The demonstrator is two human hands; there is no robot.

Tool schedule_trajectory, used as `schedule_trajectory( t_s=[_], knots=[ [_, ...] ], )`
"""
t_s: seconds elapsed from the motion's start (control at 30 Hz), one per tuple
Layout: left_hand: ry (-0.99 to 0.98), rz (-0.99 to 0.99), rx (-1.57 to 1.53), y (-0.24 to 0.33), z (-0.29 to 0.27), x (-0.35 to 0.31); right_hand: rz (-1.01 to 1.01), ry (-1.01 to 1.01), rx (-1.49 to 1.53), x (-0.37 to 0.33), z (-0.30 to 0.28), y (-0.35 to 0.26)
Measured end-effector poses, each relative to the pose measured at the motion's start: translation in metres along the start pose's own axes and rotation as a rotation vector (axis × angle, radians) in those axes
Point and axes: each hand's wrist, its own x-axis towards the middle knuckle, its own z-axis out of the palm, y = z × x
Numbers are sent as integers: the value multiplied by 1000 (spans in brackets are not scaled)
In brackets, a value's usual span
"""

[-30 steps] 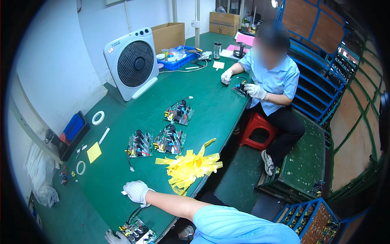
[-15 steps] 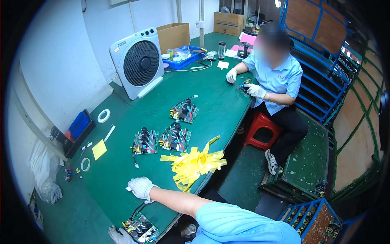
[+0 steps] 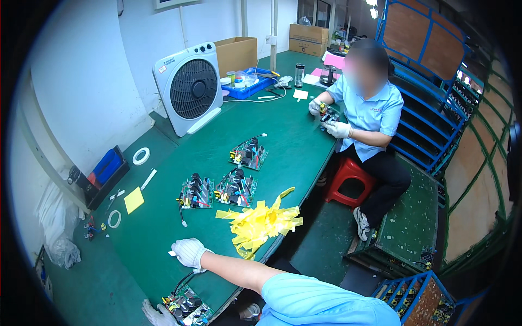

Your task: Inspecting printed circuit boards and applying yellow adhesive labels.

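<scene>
At the lower edge, a green circuit board (image 3: pixel 190 307) with black capacitors lies on the green table. My left hand (image 3: pixel 159 315), in a white glove, grips its left edge; part of the hand is cut off by the picture's rim. A black cable (image 3: pixel 185 278) runs up from this board to my gloved right hand (image 3: pixel 189 254). That hand is closed over the tabletop, with a small white piece, seemingly the cable's connector (image 3: pixel 172 253), at its fingertips. Ahead lie three similar boards, one (image 3: pixel 194 193) left, one (image 3: pixel 236 189) beside it, one (image 3: pixel 249 154) farther off.
A heap of yellow tape strips (image 3: pixel 260 224) lies near the table's right edge. Tape rolls (image 3: pixel 141 156), a yellow sheet (image 3: pixel 134 200) and a box fan (image 3: pixel 190 89) stand along the left. Across the table, a seated co-worker (image 3: pixel 370 103) holds another board (image 3: pixel 329 113).
The co-worker has lifted a board off the table and tilted it between both gloved hands. My own hands stay nearly where they were; the view has shifted slightly.
</scene>
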Motion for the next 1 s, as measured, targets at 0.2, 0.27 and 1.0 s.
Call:
schedule_trajectory(
  t_s=[0.2,0.27,1.0],
  knots=[
    [0,10,2,1,-3,0,4,-9,7,0,-2,-1],
    [-12,15,-2,-1,-2,-1,0,-16,13,0,-2,-1],
    [7,55,-13,-15,10,-6,-12,5,20,-1,-2,1]
  ],
)
